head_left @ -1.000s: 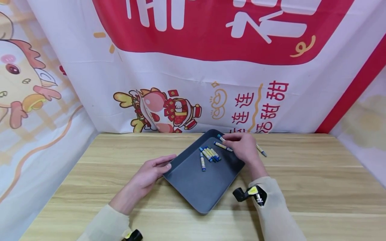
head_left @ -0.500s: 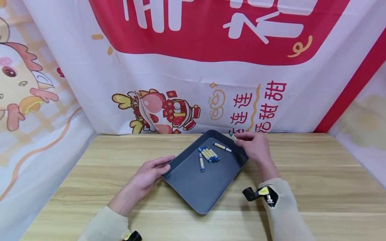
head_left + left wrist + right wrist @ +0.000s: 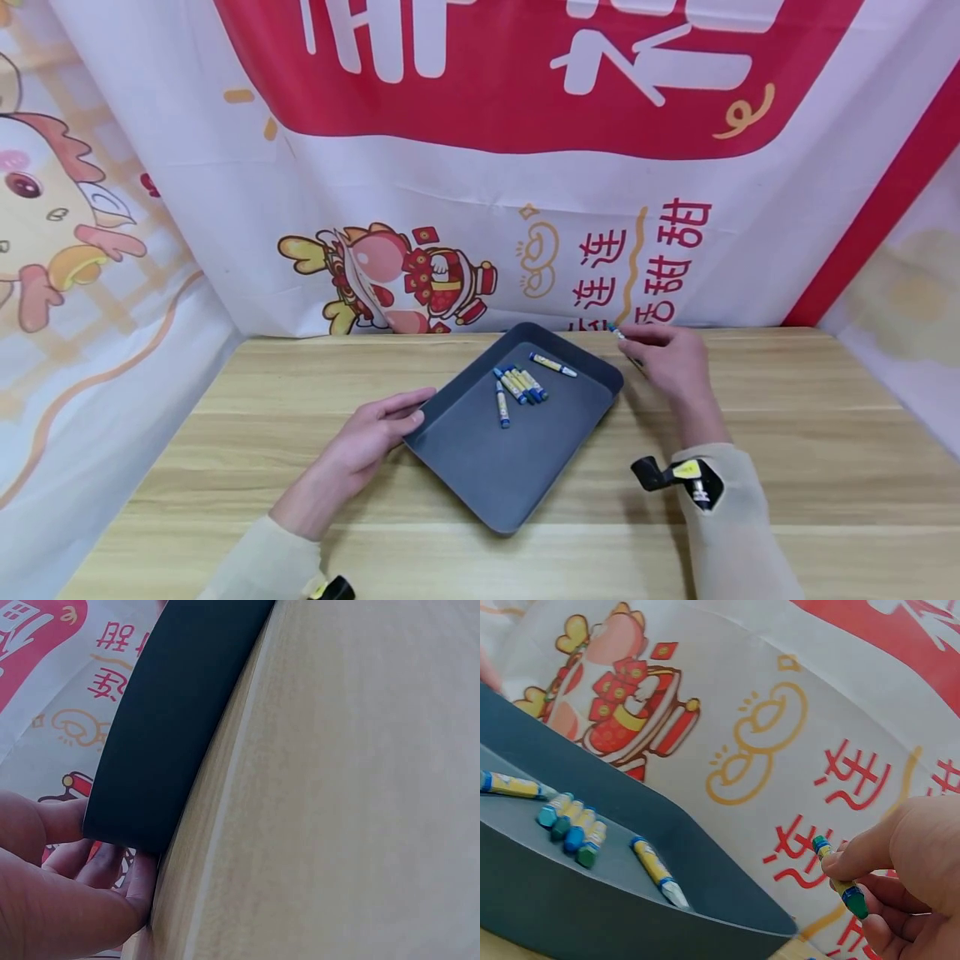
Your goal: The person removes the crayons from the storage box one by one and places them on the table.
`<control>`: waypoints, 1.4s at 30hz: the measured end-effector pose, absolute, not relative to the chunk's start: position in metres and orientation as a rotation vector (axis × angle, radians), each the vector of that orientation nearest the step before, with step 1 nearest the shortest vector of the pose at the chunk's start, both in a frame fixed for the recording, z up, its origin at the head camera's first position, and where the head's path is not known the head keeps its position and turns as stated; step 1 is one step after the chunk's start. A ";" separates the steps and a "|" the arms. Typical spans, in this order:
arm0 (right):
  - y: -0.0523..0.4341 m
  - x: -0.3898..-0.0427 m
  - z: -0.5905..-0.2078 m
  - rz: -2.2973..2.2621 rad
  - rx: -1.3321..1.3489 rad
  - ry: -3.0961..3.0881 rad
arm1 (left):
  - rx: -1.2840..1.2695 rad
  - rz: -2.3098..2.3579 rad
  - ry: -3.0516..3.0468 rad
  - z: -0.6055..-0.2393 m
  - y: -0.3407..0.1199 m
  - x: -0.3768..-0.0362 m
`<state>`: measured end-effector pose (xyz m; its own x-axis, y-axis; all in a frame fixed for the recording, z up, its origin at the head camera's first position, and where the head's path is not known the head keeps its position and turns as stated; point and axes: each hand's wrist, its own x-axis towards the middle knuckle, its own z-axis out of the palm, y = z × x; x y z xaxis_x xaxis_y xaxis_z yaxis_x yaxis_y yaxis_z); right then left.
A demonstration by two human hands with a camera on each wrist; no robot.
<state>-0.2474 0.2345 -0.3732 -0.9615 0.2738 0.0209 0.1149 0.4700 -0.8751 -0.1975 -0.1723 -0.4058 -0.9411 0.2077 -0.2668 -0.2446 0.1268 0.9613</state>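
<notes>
From the head camera I see the left hand (image 3: 378, 432), left of centre, gripping a dark tray (image 3: 487, 471) by its corner. Right of centre, the right hand (image 3: 675, 364) pinches a green crayon (image 3: 847, 891) outside the tray; six crayons (image 3: 518, 386) lie inside, mid-frame.

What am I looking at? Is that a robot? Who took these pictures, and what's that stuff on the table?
No robot here, just a person's two bare hands! The wide picture comes from a camera on the person's head, looking forward and down. The other two come from little wrist cameras, so each sees one hand up close.

On the wooden table there's a dark grey tray with six crayons inside: four side by side, plus two others. The left hand holds one corner of the tray. The right hand has a green crayon in its grip, outside the tray. Behind everything hangs a printed cloth.
</notes>
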 end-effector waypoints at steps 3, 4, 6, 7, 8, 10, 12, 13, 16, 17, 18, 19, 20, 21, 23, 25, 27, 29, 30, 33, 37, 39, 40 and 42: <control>0.241 -0.247 -0.374 1.516 -0.387 -2.537 | -0.019 1.887 2.071 -0.407 -0.173 -0.198; 0.243 -0.247 -0.375 1.517 -0.397 -2.530 | -0.009 1.886 2.070 -0.407 -0.173 -0.199; 0.247 -0.247 -0.376 1.509 -0.409 -2.522 | -0.014 1.889 2.069 -0.408 -0.173 -0.199; 0.248 -0.247 -0.377 1.497 -0.415 -2.523 | -0.020 1.892 2.070 -0.408 -0.173 -0.199; 0.250 -0.247 -0.377 1.486 -0.420 -2.525 | -0.017 1.892 2.071 -0.409 -0.174 -0.200; 0.252 -0.247 -0.379 1.464 -0.434 -2.532 | -0.011 1.890 2.073 -0.409 -0.174 -0.199; 0.253 -0.246 -0.381 1.447 -0.450 -2.543 | -0.011 1.893 2.072 -0.409 -0.173 -0.199; 0.254 -0.246 -0.382 1.437 -0.458 -2.551 | -0.006 1.893 2.072 -0.409 -0.173 -0.199; 0.256 -0.247 -0.386 1.418 -0.478 -2.566 | -0.010 1.894 2.071 -0.408 -0.172 -0.198; 0.257 -0.247 -0.388 1.411 -0.482 -2.572 | -0.007 1.896 2.070 -0.408 -0.172 -0.198; 0.257 -0.247 -0.389 1.404 -0.488 -2.579 | -0.003 1.896 2.070 -0.407 -0.172 -0.197; 0.258 -0.248 -0.391 1.394 -0.492 -2.586 | -0.005 1.895 2.070 -0.407 -0.172 -0.197; 0.258 -0.248 -0.392 1.389 -0.500 -2.596 | -0.007 1.896 2.071 -0.407 -0.172 -0.197; 0.259 -0.248 -0.393 1.386 -0.507 -2.604 | -0.007 1.895 2.070 -0.406 -0.172 -0.197; 0.261 -0.249 -0.396 1.386 -0.523 -2.618 | -0.006 1.893 2.070 -0.406 -0.172 -0.197; 0.262 -0.250 -0.398 1.395 -0.536 -2.624 | -0.004 1.892 2.070 -0.406 -0.172 -0.197; 0.264 -0.250 -0.401 1.391 -0.544 -2.628 | -0.003 1.892 2.071 -0.407 -0.172 -0.197; 0.266 -0.250 -0.405 1.372 -0.544 -2.635 | -0.008 1.891 2.073 -0.407 -0.173 -0.197; 0.266 -0.251 -0.406 1.365 -0.542 -2.635 | -0.011 1.892 2.074 -0.407 -0.173 -0.197; 0.269 -0.251 -0.410 1.316 -0.545 -2.646 | -0.022 1.888 2.077 -0.408 -0.173 -0.198; 0.272 -0.251 -0.413 1.284 -0.548 -2.653 | -0.029 1.886 2.074 -0.408 -0.172 -0.199; 0.271 -0.251 -0.413 1.288 -0.553 -2.656 | -0.027 1.888 2.069 -0.408 -0.172 -0.199; 0.271 -0.251 -0.414 1.289 -0.552 -2.661 | -0.023 1.890 2.068 -0.408 -0.172 -0.199; 0.270 -0.252 -0.415 1.287 -0.555 -2.665 | -0.012 1.893 2.066 -0.407 -0.173 -0.198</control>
<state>-0.2521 0.2695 -0.4146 -0.9239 0.3804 -0.0416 0.2690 0.5684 -0.7775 -0.1982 -0.1725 -0.4071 -0.9428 0.2190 -0.2513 -0.2312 0.1132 0.9663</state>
